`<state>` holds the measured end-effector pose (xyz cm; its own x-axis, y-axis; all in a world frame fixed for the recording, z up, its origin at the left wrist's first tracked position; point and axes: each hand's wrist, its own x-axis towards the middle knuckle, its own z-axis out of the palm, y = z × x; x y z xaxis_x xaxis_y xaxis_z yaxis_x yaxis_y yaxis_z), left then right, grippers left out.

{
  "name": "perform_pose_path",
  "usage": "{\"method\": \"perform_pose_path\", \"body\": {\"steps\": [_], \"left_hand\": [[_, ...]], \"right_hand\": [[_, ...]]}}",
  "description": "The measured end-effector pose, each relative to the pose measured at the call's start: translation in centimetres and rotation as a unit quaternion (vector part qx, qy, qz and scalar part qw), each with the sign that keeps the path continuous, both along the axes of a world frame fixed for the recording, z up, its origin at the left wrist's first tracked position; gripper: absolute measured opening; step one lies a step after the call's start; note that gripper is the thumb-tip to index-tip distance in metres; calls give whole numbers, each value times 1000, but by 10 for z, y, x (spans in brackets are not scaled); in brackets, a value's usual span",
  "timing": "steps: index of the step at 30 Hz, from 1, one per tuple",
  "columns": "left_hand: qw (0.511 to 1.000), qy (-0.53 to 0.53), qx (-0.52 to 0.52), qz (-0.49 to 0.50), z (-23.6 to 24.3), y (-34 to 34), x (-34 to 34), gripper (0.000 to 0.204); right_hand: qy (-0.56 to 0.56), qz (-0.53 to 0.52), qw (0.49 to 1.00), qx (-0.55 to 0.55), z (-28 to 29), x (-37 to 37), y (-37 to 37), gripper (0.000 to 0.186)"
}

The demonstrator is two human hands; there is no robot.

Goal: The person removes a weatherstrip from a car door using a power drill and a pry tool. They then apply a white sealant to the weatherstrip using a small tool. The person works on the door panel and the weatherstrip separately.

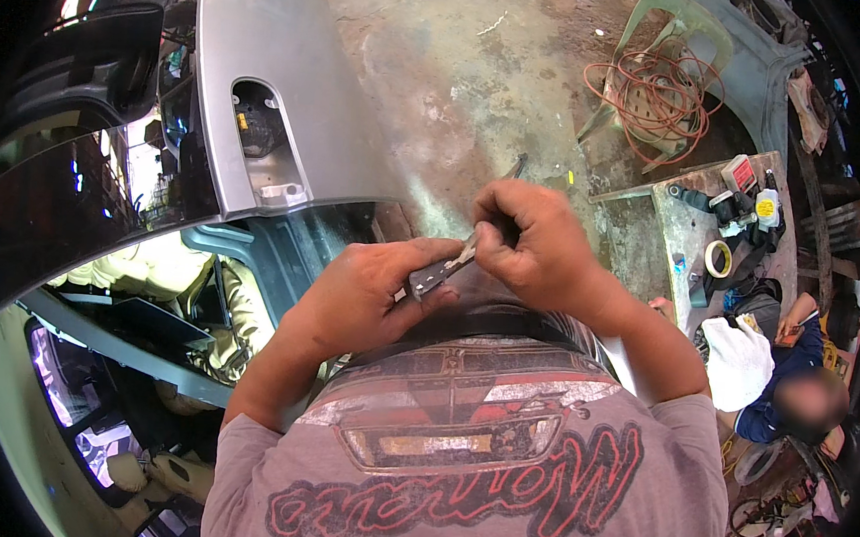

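Pinches a slim dark strip (442, 270) between both hands, low in front of the waist, with a silver car panel (257, 27) off to the left and concrete floor (443, 80) beyond. Slants along its long axis from lower left to upper right, with the broad, pale-smeared end at the left hand (377, 290) and the thin tip pointing forward past the right hand (543, 245). Clamps left thumb and fingers about the broad end; closes right thumb against curled fingers farther up, nearer the tip. Hides the middle stretch beneath the right hand; cannot tell whether made of one piece or two. Blends at the tip into stained floor.
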<state>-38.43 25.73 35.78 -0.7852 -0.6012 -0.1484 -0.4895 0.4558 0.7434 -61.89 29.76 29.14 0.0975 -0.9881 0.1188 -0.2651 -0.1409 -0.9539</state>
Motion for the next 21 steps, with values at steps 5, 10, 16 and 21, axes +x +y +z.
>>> {"method": "perform_pose_path", "body": {"steps": [5,10,16,21], "left_hand": [[1000,2,4,5,4,-1,1,45],[1000,5,-9,6,3,-1,8,51],[999,-30,36,27,13,-2,10,58],[999,8,32,31,4,-2,10,64]], "right_hand": [[14,-53,998,8,-9,-13,-6,7],[-60,-130,987,78,-12,-30,-9,8],[-38,-10,999,17,-6,-33,-1,17],[-34,101,988,-113,8,-12,2,26]]}}
